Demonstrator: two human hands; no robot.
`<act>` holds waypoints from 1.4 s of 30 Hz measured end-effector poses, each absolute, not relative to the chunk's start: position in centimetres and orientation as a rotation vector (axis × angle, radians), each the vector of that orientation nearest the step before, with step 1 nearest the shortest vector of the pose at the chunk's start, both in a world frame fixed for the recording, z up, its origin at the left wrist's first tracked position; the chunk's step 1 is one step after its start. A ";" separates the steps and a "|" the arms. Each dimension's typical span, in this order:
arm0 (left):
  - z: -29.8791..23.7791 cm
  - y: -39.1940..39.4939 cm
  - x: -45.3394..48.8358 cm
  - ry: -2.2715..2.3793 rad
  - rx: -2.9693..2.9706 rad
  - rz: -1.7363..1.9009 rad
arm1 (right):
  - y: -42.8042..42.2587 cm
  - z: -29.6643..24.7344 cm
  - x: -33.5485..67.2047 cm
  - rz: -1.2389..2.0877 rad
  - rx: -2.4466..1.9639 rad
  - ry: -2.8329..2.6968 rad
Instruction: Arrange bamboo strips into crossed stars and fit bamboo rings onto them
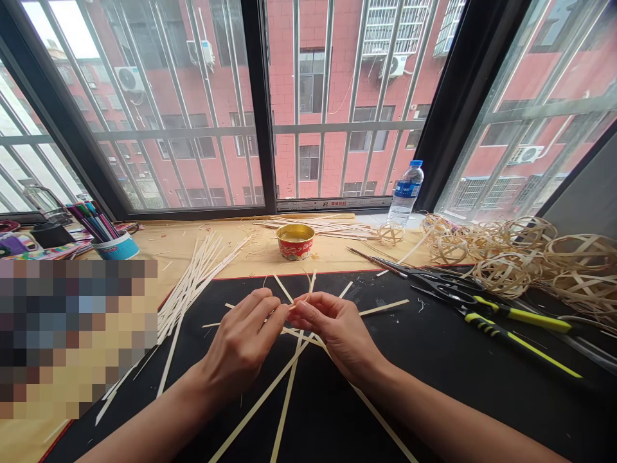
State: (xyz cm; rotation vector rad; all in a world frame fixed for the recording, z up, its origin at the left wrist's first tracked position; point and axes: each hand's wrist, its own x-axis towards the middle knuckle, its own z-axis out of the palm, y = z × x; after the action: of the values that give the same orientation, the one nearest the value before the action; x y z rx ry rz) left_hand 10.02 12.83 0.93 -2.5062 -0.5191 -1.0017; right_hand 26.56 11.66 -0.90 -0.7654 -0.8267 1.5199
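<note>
Our left hand (241, 341) and right hand (337, 334) meet above the middle of the black mat (414, 405). The fingers (274, 310) of both hands are nearly closed, and they come together in a tight pinch on the thin bamboo strips (289, 379). These strips cross under our hands and fan out like a star across the mat, with the crossing itself hidden behind our fingers.

A bundle of loose strips (193, 296) lies along the mat's left edge, partly over it. On the right side of the mat are two black tools with yellow-and-black handles (520, 321), probably pliers or shears, and a long, thin pair of tweezers (376, 262) rests with its tips toward the mat's far edge.

Beyond that far edge, on the desk (231, 257), stand a red-and-gold tin cup (295, 241), a small woven ball (390, 235) and a plastic water bottle (405, 193). A heap of open woven balls (501, 273) sits past the mat's far right corner, and a pen holder (113, 244) stands past its far left corner.
</note>
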 end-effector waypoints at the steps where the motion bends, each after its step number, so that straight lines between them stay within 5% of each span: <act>1: 0.9 12.9 10.0 -0.519 -2.503 -1.001 | 11.7 -0.9 26.6 1.528 -0.766 -0.830; 24: 1.6 12.2 10.2 -0.663 -2.281 -0.845 | 12.0 -1.0 26.9 1.502 -0.794 -0.823; 36: 0.6 12.8 10.8 -0.863 -2.472 -1.199 | 11.9 -0.2 27.3 1.519 -0.864 -0.927; 40: 0.4 12.9 10.7 -0.844 -2.529 -1.154 | 12.4 1.0 29.9 1.530 -1.039 -1.245; 42: 0.3 12.7 10.9 -0.826 -2.593 -1.068 | 12.6 1.6 31.7 1.254 -1.243 -1.598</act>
State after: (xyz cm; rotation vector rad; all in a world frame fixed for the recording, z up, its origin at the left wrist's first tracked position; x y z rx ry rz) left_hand 10.86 12.74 0.32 -2.5927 -0.8256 -1.0676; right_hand 31.69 12.55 1.56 -1.2434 -1.5982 1.2540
